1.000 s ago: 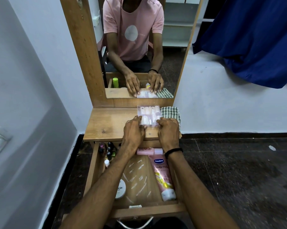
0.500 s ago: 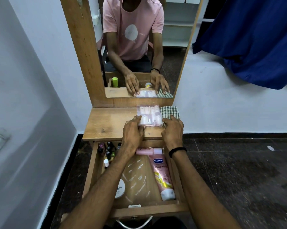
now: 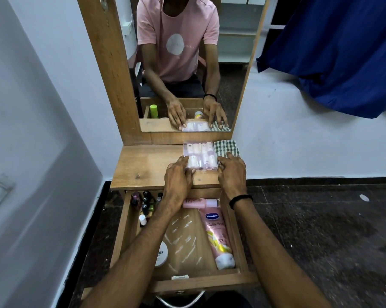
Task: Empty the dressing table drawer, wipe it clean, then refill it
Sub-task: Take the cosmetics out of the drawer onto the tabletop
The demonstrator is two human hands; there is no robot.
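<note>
Closest is the metal handle point(image 3: 179, 301) on the front of the drawer point(image 3: 209, 283), which is pulled out and has things in it. A pink tube point(image 3: 216, 236) lies along its right side with the cap near the front. A white jar point(image 3: 161, 254) sits by the left side, partly under the left arm. A small pink bottle point(image 3: 199, 202) lies on its side at the back, and little bottles point(image 3: 145, 203) stand in the back left corner. Past the drawer, both hands are on the table point(image 3: 147, 165). The left hand point(image 3: 177, 181) lies flat with straight fingers on the near left corner of a clear box point(image 3: 199, 155); it is not closed round it. The right hand point(image 3: 232, 174), with a black band point(image 3: 240, 200) on its wrist, has bent fingers at the box's right side, and one finger touches a checked cloth point(image 3: 226, 147). I cannot tell if this hand holds the box or only touches it. The box sits flat on the table, just beside the cloth. Behind them stands a mirror point(image 3: 187, 63). Far right hangs a blue sheet point(image 3: 343, 52).
</note>
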